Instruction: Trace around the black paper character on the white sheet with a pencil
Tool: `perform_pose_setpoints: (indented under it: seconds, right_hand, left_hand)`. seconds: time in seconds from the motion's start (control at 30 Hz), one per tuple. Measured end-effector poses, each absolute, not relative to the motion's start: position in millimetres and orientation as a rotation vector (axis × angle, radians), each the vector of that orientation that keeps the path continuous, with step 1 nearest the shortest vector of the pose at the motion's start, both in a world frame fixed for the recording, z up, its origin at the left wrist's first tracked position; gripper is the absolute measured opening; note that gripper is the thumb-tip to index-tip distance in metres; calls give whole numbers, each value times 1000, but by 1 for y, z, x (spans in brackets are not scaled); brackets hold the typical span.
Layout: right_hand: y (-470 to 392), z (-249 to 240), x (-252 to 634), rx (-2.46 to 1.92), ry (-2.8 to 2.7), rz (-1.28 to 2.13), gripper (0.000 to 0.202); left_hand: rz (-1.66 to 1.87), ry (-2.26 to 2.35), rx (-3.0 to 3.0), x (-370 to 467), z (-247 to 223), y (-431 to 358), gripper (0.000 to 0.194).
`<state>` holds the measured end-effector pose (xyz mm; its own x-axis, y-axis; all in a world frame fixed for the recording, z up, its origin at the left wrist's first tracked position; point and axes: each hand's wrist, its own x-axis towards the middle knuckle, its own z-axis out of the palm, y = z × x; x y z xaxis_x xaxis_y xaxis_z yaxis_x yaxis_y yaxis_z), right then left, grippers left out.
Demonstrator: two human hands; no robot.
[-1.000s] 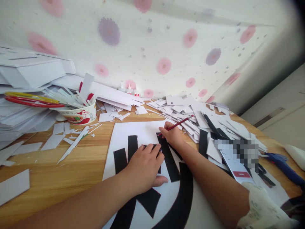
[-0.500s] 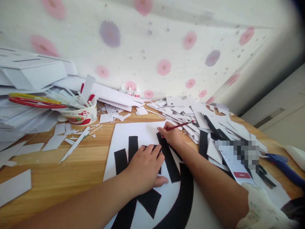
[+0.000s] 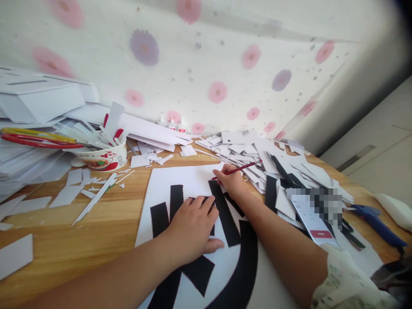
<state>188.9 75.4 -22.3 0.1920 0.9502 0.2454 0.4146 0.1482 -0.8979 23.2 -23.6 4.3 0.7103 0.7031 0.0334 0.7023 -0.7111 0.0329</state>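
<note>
The right hand [image 3: 230, 180] grasped a dark red pencil [image 3: 242, 167], fingers closed around its shaft, the point just beside the upper end of a straight black strip [image 3: 225, 216]. The left hand [image 3: 193, 227] lay palm down with its fingers loosely spread, gripping nothing, over other black pieces. These lay on a white sheet [image 3: 183, 175], whose top edge faced the worktop's [image 3: 80, 244] far edge; a curved black band [image 3: 242, 266] reached down its right part.

Toward the worktop's far left, a printed bowl [image 3: 111, 159] held pale strips [image 3: 86, 131] and red-handled pieces [image 3: 119, 133], with yellow and red loops [image 3: 38, 139] jutting past its rim. Small bottles [image 3: 172, 123] stood at the far edge; what they contained could not be told. White offcuts [image 3: 234, 148] were heaped toward the far right corner, and a blue-handled tool [image 3: 375, 221] lay near the right edge.
</note>
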Motion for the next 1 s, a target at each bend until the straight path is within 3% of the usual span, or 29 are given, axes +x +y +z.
perform_pose_setpoints:
  seconds: [1.0]
  right_hand:
    - [87,-30,196,-1620,-1428,459,25]
  left_hand:
    - [78,1200,2858,23,7,-23,61]
